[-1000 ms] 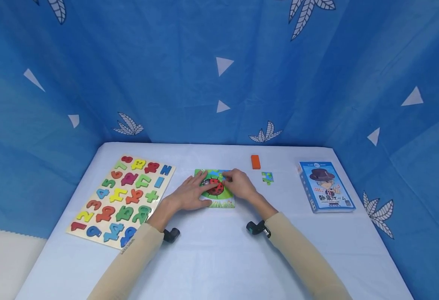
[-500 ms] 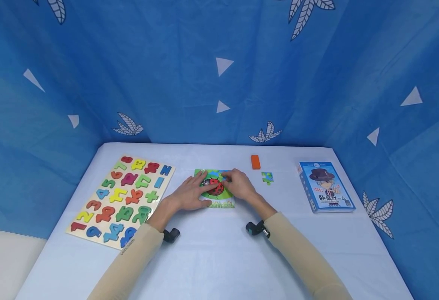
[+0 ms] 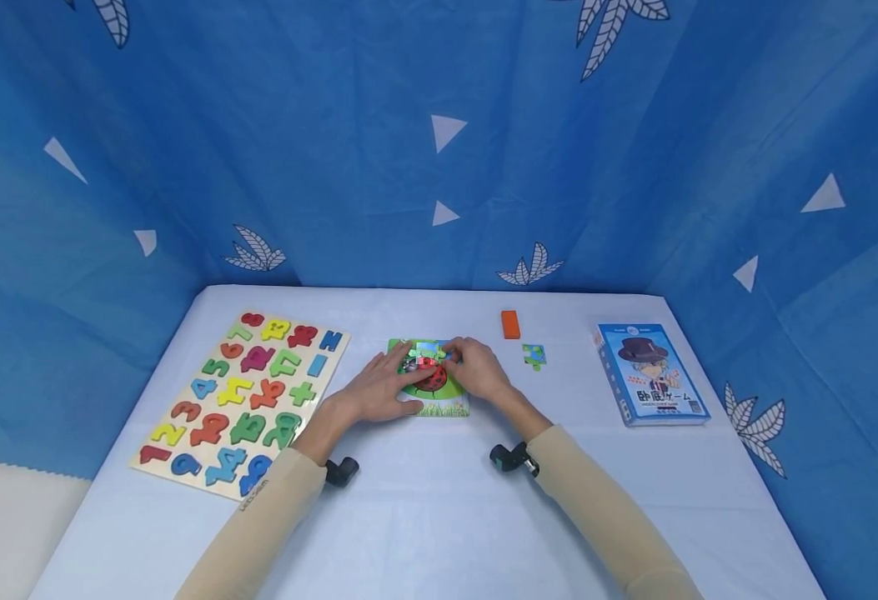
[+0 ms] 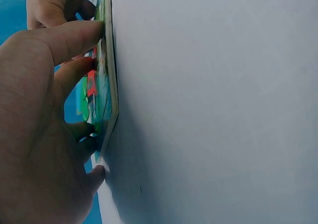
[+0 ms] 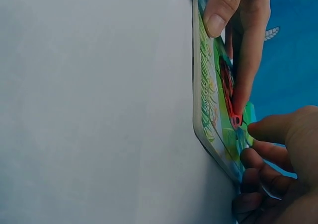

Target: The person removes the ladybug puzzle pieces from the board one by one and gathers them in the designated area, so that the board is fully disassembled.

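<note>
A ladybug jigsaw puzzle (image 3: 439,406) lies on the table in the middle of the head view, also seen edge-on in the left wrist view. My left hand (image 3: 380,390) rests on its left side with fingers spread, the index fingertip on the red ladybug. At the upper right of the puzzle, my right hand (image 3: 479,369) pinches a puzzle piece (image 3: 428,350) between thumb and curled fingers. That piece stands tilted up from the board and shines with glare; its green edge shows in the right wrist view. My fingers hide part of it.
A loose green-and-blue puzzle piece (image 3: 534,356) lies right of the puzzle, with an orange block (image 3: 510,325) behind it. A wooden number board (image 3: 243,400) occupies the left side. A boxed card game (image 3: 654,375) stands at the right. Blue curtains surround the table.
The puzzle piece at the top of the ladybug has tilted up and now catches the light, with my right hand at its edge. My left hand has hardly moved.
</note>
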